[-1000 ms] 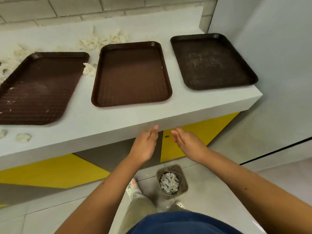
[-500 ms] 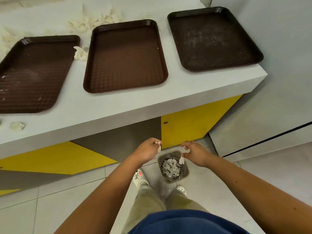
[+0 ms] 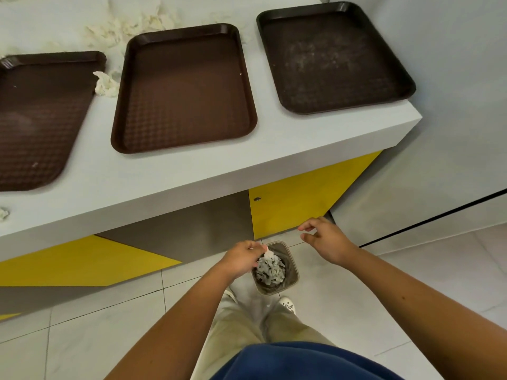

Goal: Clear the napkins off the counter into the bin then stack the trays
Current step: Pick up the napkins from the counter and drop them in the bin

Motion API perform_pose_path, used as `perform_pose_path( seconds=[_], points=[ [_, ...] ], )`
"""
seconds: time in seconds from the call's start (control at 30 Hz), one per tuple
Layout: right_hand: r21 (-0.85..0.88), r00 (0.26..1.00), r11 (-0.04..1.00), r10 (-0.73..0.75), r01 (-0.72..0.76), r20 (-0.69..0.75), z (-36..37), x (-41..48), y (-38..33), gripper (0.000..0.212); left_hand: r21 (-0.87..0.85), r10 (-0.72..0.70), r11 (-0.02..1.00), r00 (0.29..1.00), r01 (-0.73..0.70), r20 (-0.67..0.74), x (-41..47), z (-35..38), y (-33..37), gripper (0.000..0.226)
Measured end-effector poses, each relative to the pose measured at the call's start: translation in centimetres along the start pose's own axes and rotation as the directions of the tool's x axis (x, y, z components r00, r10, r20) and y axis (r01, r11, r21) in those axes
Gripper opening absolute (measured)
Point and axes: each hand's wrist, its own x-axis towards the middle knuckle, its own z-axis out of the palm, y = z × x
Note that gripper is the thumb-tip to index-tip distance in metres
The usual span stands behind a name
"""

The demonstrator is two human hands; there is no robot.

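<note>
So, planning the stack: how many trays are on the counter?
3: left tray, cut off by the frame; middle tray; right tray at the counter corner. Others may lie offscreen.

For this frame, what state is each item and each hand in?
bin: upright, partly filled with napkins
left hand: pinches napkin scrap over bin
right hand: empty, fingers loosely spread
left tray: flat, unstacked
middle tray: flat, unstacked
right tray: flat, unstacked, speckled
counter napkins: crumpled, not yet cleared
</note>
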Motion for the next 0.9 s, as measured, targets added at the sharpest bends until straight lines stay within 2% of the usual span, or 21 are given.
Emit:
perform_pose_path(
  seconds=[0.17,0.3,0.47,0.57,0.63,0.77,0.9],
  points=[
    [0.078,0.997,0.994,-0.081,0.082,-0.017,-0.4,-0.2,-1.6,0.019,-0.045,0.053,0.997,0.997,-0.056,-0.065,-0.2,-0.3,0.9,0.014],
    [0.104,0.989,0.983,-0.149,0.151,-0.023,-1.0,0.0,-4.2,0.017,-0.066,0.174,0.980,0.973,-0.186,-0.155,-1.3,-1.3,2.8,0.012],
    [0.075,0.954,0.951,-0.298,0.299,-0.029,-2.5,0.5,-9.0,0.014,-0.044,0.332,0.934,0.908,-0.354,-0.255,-4.6,-4.6,5.5,0.012],
    [0.097,0.918,0.913,-0.393,0.396,-0.049,-3.9,1.0,-13.8,0.013,-0.059,0.409,0.893,0.861,-0.446,-0.302,-7.4,-8.4,6.7,0.012],
    [0.120,0.891,0.883,-0.447,0.454,-0.081,-4.8,1.4,-17.2,0.012,-0.036,0.429,0.877,0.813,-0.480,-0.394,-9.0,-11.6,7.3,0.014],
    [0.129,0.831,0.821,-0.544,0.556,-0.115,-6.1,3.1,-23.8,0.013,0.011,0.420,0.859,0.691,-0.513,-0.588,-11.3,-18.4,7.9,0.012],
    [0.124,0.802,0.792,-0.587,0.597,-0.111,-6.4,5.8,-28.8,0.014,0.004,0.389,0.844,0.606,-0.537,-0.693,-11.3,-24.1,8.0,0.012]
  ],
)
